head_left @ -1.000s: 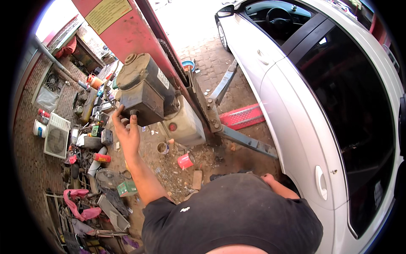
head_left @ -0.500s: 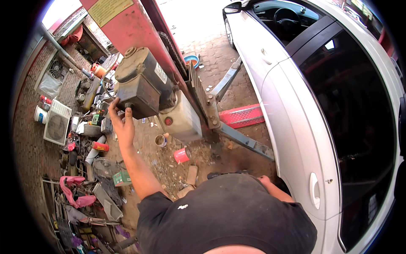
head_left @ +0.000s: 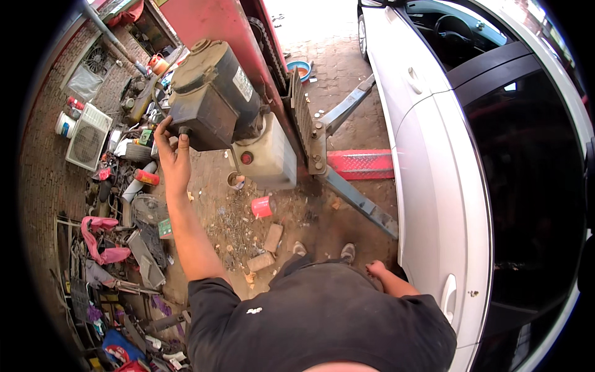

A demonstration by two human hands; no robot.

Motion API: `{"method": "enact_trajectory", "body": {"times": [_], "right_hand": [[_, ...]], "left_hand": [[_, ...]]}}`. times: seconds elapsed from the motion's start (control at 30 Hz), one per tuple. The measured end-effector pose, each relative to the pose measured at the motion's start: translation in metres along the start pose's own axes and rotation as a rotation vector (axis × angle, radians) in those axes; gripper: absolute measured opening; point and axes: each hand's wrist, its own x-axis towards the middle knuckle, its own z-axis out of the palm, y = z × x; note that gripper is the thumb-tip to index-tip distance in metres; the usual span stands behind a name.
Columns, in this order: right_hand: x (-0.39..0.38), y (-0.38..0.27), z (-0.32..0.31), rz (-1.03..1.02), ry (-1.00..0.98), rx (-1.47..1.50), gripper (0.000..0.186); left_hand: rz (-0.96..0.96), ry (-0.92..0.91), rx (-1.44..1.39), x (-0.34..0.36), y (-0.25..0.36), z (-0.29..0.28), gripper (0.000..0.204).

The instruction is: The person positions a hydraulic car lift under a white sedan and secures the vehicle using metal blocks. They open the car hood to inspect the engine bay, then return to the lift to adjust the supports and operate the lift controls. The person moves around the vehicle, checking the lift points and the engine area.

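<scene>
My left hand [head_left: 174, 155] reaches up to the dark control box [head_left: 201, 121] of a dusty lift motor [head_left: 214, 77]. Its thumb lies on a round black push button [head_left: 184, 131] low on the front face, while the fingers bend round the box's left edge. Below the motor sits a whitish plastic fluid tank [head_left: 269, 155] with a red cap [head_left: 246, 157]. My right hand [head_left: 376, 269] hangs low beside my body, near the white car, its fingers curled in and nothing visible in them.
The red lift post [head_left: 214, 25] stands ahead, with grey lift arms [head_left: 359, 201] reaching toward the white car [head_left: 427, 186] on my right. A red can [head_left: 263, 207] and bricks [head_left: 261, 261] lie on the ground. Scrap and an outdoor fan unit [head_left: 89, 136] line the left wall.
The view has shifted, so my shoes now show below. My left hand stays on the control box, thumb at the button. More of my right hand is visible beside my body.
</scene>
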Motion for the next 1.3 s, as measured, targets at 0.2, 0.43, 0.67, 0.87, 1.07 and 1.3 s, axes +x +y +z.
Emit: {"method": "enact_trajectory", "body": {"times": [0.2,0.43,0.67,0.87,1.07,1.3], "right_hand": [[0.037,-0.010,-0.002,-0.016,-0.073,0.046,0.019],[-0.029,-0.132,0.052,-0.170,-0.007,-0.329,0.025],[-0.012,-0.192,0.118,-0.556,0.060,-0.657,0.030],[-0.013,-0.276,0.178,-0.413,-0.076,-0.561,0.034],[0.065,-0.295,0.198,-0.341,-0.194,-0.832,0.049],[0.086,-0.410,0.309,-0.303,-0.329,-1.232,0.055]], "left_hand": [[0.063,0.051,0.076,-0.003,-0.008,-0.008,0.045],[0.136,0.074,0.046,-0.012,-0.003,0.007,0.045],[0.186,-0.027,0.008,-0.021,-0.018,-0.004,0.053],[0.069,-0.446,-0.200,-0.130,-0.101,-0.051,0.063],[-0.948,-0.637,0.054,-0.400,-0.313,-0.133,0.040],[-2.054,0.531,0.055,-0.630,-0.386,-0.319,0.038]]}}
